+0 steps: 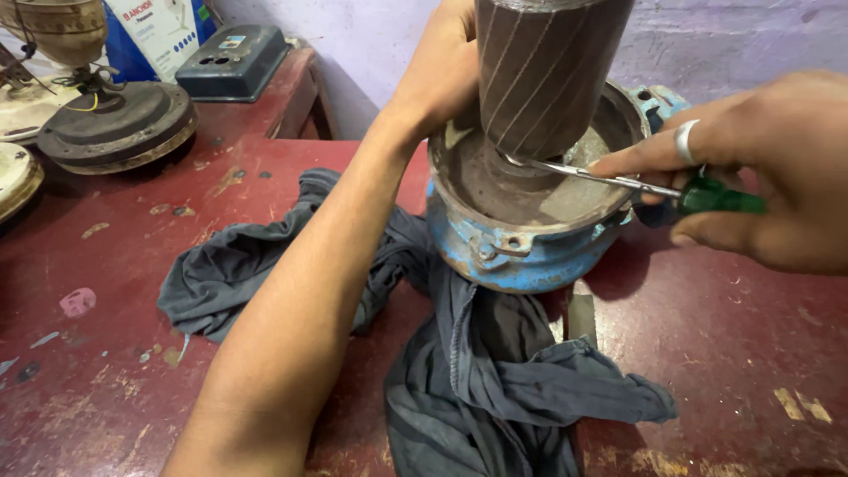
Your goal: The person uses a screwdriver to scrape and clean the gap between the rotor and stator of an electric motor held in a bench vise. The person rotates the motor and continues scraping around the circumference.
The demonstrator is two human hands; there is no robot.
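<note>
My left hand [439, 75] grips the side of a dark ribbed motor rotor [546, 66] that stands upright in a round blue motor end cover [521, 256]. My right hand [773, 168], with a ring on one finger, holds a green-handled screwdriver [720, 198]. Its metal shaft [574, 172] reaches left into the cover, and the tip touches the base of the rotor. The cover rests on a crumpled grey cloth [495, 371] spread over the red worktable [106, 371].
A dark round fan motor housing [115, 128] sits at the back left, with other worn fan parts [13, 177] beside it. A blue-grey box [231, 60] and a white-and-blue carton [159, 31] stand behind. A purple wall [724, 44] closes the back.
</note>
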